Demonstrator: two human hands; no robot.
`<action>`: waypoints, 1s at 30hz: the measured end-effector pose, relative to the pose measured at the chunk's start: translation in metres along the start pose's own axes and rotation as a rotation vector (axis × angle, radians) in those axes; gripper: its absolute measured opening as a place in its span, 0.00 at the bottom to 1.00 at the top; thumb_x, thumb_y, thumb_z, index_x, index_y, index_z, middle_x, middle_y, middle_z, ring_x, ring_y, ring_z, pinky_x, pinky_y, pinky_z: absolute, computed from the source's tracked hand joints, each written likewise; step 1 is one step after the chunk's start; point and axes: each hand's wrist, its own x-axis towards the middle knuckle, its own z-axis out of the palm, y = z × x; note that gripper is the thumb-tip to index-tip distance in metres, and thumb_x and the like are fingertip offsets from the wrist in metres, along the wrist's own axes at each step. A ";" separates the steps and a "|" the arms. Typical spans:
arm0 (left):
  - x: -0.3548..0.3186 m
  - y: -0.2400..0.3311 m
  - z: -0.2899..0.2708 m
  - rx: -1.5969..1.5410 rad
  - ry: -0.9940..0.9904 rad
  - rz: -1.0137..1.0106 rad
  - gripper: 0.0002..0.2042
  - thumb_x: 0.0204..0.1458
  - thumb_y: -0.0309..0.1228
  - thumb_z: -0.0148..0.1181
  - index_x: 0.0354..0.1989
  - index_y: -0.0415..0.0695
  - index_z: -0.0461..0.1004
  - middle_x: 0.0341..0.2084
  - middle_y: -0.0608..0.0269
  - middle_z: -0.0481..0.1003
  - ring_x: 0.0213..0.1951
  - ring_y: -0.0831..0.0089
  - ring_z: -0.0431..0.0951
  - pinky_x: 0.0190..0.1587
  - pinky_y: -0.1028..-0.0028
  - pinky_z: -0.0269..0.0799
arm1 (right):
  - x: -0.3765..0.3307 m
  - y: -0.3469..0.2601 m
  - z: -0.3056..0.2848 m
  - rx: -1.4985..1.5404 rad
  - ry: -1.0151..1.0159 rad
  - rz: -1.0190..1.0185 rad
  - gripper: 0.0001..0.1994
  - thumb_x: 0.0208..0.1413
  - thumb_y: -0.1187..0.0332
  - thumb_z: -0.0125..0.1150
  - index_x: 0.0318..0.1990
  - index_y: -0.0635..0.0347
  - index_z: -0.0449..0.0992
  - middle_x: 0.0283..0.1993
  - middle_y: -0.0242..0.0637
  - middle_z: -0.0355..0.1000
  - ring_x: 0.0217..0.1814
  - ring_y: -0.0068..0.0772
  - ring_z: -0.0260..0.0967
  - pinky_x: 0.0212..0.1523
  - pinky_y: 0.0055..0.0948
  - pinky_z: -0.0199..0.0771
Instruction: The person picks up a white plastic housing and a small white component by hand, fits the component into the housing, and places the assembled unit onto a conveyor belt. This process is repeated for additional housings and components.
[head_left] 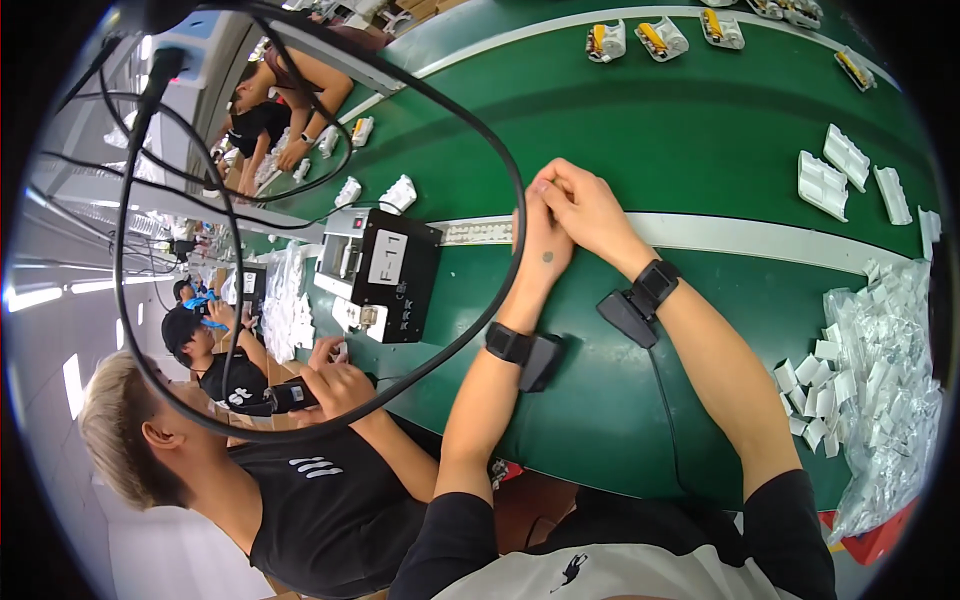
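Note:
My left hand (545, 243) and my right hand (592, 213) meet above the pale rail (700, 231) along the green work surface. The fingers of both are bent and pressed together at the tips. Whatever they pinch, if anything, is hidden behind the fingers. On each wrist sits a dark strap with a black module, the left one (540, 362) and the right one (628, 318). A black boxy machine (410, 285) with a white label stands to the left of my left hand, partly behind a looping black cable (508, 165).
White plastic shells (822, 185) lie at the right. Nearer, a clear bag (890, 350) spills small white pieces (815, 390). White housings with yellow parts (662, 38) line the far side. At the left, a co-worker's hands (340, 385) work close by; other people sit beyond.

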 end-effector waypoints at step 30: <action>0.070 -0.001 -0.069 0.780 -0.285 0.332 0.12 0.57 0.34 0.61 0.44 0.41 0.78 0.37 0.46 0.82 0.39 0.44 0.82 0.39 0.53 0.76 | -0.035 -0.061 -0.011 -0.518 -0.224 0.085 0.09 0.54 0.63 0.62 0.31 0.57 0.83 0.30 0.45 0.81 0.35 0.51 0.80 0.38 0.48 0.79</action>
